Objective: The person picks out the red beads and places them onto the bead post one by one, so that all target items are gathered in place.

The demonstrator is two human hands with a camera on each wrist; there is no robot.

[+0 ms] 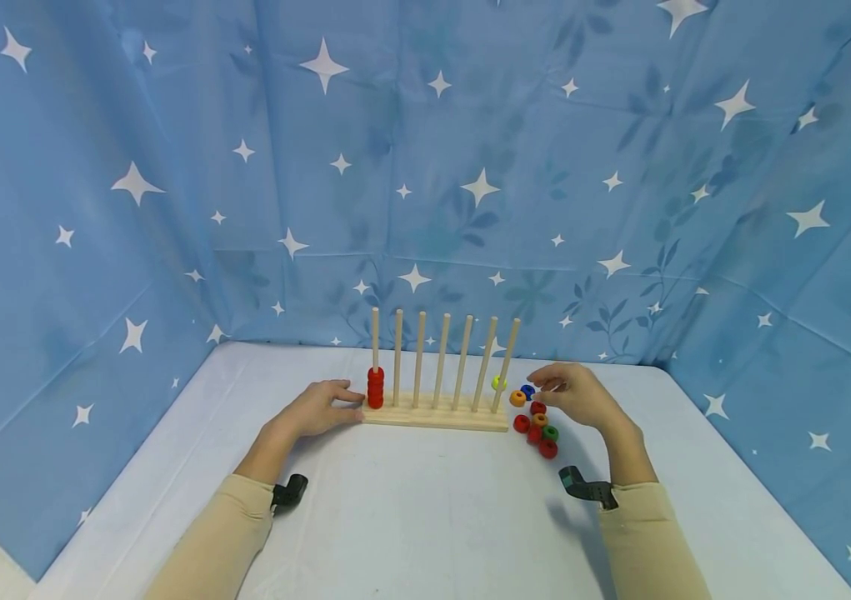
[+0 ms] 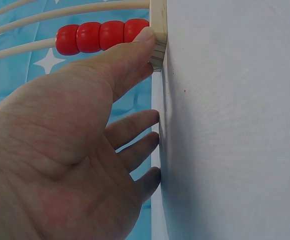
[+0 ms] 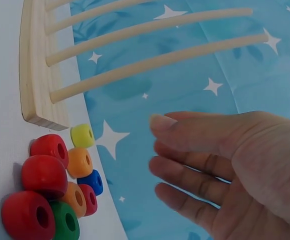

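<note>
A wooden peg rack (image 1: 434, 413) stands on the table with several upright pegs. Red beads (image 1: 375, 388) are stacked on its leftmost peg; the other pegs are bare. My left hand (image 1: 317, 408) holds the rack's left end between thumb and index finger, while its remaining fingers rest near the tabletop in the left wrist view. Beyond the rack's right end, my right hand (image 1: 579, 395) hovers over loose beads, fingers loosely bent, nothing between them. Among those beads are a blue bead (image 3: 91, 183), a yellow bead (image 3: 82, 135), a green bead (image 3: 65, 221), and several red and orange ones.
A white cloth (image 1: 410, 517) covers the table. Blue curtains (image 1: 425, 167) with white stars hang behind it and along both sides. Each wrist bears a dark camera mount, such as the right mount (image 1: 586, 487).
</note>
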